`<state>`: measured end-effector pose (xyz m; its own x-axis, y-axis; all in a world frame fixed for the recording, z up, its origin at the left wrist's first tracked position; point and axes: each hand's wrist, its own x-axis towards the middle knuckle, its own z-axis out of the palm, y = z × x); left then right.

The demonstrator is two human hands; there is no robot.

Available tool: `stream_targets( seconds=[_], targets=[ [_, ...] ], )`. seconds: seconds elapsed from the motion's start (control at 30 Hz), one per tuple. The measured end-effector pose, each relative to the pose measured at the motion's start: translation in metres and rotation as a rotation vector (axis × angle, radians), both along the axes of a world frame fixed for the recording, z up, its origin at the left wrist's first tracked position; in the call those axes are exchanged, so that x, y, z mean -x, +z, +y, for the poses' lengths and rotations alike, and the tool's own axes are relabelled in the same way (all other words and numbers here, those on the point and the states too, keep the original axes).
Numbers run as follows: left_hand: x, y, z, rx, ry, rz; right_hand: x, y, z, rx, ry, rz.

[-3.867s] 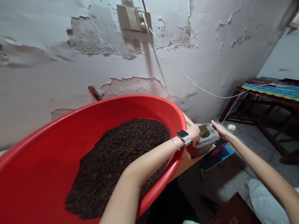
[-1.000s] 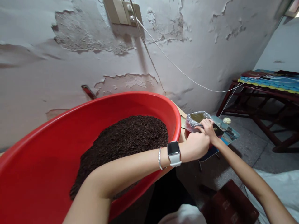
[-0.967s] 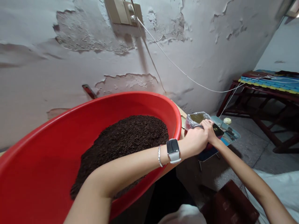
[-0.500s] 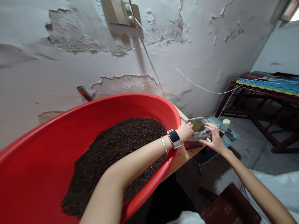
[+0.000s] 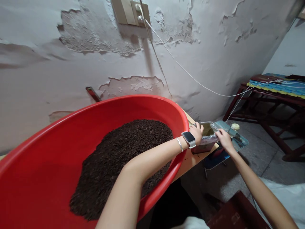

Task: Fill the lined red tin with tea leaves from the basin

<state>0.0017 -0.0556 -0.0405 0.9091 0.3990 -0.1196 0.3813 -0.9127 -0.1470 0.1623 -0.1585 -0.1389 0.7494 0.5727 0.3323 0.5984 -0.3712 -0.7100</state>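
- I am seeing the left hand (image 5: 195,135) toward 4 o'clock, its fingers curling at the left edge of the box (image 5: 203,148); I am not managing to see whether they are pinching plastic or only resting.
- The box is standing just beside the right rim of the red basin (image 5: 50,168), also toward 4 o'clock, and the clear plastic liner (image 5: 210,138) is covering its mouth's edge.
- The right hand (image 5: 224,140), farther out in the same direction, is pinching the liner's right edge between thumb and fingertips.
- For good work here, I am advising light and equal tension from both hands; by my judgement, one strong pull is risking a torn film or a tipped box. I am also wanting the left forearm high above the basin's rim.
- Toward 7 o'clock, a dark pile (image 5: 126,159) of loose, leaf-like pieces is lying inside the basin.
- Near 12 o'clock, the wall (image 5: 209,51) is losing its paint around a socket (image 5: 126,12).
- Toward 5 o'clock, a wooden tabletop (image 5: 188,163) is carrying the box.
- Between 3 and 4 o'clock, a pale-lidded pot (image 5: 235,127) is standing beyond the right hand.
- Between 2 and 3 o'clock, a dark red bench (image 5: 240,93) is supporting blue and yellow mats (image 5: 281,86).
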Motion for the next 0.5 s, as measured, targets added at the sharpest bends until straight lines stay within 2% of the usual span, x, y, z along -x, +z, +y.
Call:
stream_targets(
  seconds=[0.13,0.23,0.3,0.37,0.43,0.5],
  targets=[
    [0.001,0.004,0.006,0.078,-0.095,-0.060,-0.008,0.038,0.006,0.445,0.004,-0.173],
    [0.004,0.010,0.012,0.183,-0.174,-0.102,-0.009,0.076,0.002,0.567,-0.061,-0.268],
    [0.010,0.017,0.013,0.231,-0.213,-0.198,-0.003,0.108,-0.008,0.546,-0.141,-0.326],
    [0.019,0.031,0.014,0.268,-0.228,-0.383,0.007,0.147,-0.020,0.462,-0.232,-0.381],
    [0.033,0.050,0.016,0.286,-0.223,-0.611,0.024,0.187,-0.028,0.290,-0.266,-0.460],
    [0.052,0.073,0.024,0.244,-0.217,-0.825,0.046,0.224,-0.024,0.071,-0.212,-0.516]
  ],
)
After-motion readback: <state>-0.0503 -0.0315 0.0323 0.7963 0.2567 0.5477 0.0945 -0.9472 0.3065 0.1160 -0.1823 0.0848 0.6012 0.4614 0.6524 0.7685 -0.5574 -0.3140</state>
